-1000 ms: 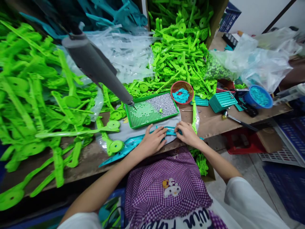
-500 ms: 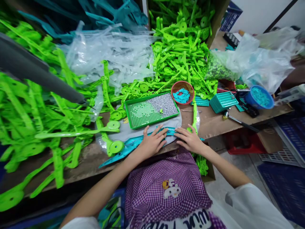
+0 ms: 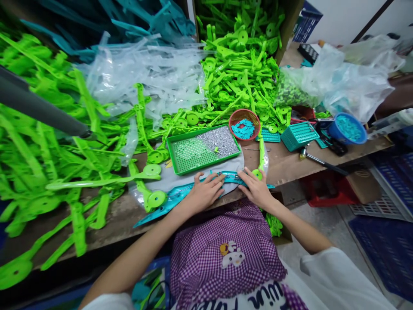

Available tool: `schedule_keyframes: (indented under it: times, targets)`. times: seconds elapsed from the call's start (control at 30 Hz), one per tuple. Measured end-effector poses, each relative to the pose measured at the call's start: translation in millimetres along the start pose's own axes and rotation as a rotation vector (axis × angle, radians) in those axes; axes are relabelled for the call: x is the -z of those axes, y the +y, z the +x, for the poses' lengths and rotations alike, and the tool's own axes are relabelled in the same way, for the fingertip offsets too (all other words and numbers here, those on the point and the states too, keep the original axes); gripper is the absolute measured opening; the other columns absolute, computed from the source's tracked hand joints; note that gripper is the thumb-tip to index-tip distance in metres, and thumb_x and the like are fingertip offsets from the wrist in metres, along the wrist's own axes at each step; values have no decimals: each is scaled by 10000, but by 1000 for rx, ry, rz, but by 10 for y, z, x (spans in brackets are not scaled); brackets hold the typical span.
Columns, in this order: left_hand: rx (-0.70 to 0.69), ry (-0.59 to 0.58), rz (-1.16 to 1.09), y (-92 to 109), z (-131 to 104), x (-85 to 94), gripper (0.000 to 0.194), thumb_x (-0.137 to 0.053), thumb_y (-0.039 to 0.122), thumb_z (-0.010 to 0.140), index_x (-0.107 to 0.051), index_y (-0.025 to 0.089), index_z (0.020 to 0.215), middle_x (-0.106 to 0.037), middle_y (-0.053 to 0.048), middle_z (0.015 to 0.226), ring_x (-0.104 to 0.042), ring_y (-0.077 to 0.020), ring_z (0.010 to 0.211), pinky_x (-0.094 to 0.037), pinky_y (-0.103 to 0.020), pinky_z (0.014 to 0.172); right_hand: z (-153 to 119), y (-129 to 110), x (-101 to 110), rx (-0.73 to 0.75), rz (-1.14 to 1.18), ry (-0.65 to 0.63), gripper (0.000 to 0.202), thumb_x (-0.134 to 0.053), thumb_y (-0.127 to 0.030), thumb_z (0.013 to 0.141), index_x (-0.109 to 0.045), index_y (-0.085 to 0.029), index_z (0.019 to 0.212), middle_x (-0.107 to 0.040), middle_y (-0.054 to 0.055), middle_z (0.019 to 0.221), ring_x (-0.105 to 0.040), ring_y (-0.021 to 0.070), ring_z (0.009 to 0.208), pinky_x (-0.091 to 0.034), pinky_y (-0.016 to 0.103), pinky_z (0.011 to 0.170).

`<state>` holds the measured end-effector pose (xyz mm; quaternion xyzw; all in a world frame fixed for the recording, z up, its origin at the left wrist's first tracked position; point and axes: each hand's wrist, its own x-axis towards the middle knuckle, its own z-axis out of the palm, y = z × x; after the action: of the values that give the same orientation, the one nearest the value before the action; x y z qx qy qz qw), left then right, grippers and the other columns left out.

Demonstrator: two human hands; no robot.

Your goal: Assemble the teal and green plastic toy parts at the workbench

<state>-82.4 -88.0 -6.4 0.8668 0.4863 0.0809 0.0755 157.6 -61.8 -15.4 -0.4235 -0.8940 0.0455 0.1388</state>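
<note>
both hands (image 3: 206, 193) (image 3: 256, 188) press spread fingers on teal strip (image 3: 180, 194)

Your teal plastic strip (image 3: 180, 194) is long, flat and narrow. It lies flat along the near edge of the worktop, slanting from lower left up to the right, its right part over a grey sheet.

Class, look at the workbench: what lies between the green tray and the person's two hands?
In the head view, only a grey cloth shows between the green tray and the hands, left and right.
</note>
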Motion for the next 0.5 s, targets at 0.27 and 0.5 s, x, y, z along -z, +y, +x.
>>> schedule_keyframes:
  times: [0.27,0.5]
  targets:
    - [19,-69,0,39,37,55,374,-334,303,1013,-603,221,1259,-551,-99,1428,-526,-305,1249,-282,-597,1036,3,38,55,-82,45,29,375,-369,-385,1018,-593,-249,1287,-649,81,1318,-536,232,1288,-198,473,1102]
    - [27,-61,-20,53,35,60,374,-323,302,1009,-624,231,1220,-546,-99,1433,-516,-298,1261,-293,-581,1036,-65,78,1,-20,19,86,338,-415,-348,1004,-617,-251,1257,-643,97,1315,-545,232,1272,-221,476,1115]
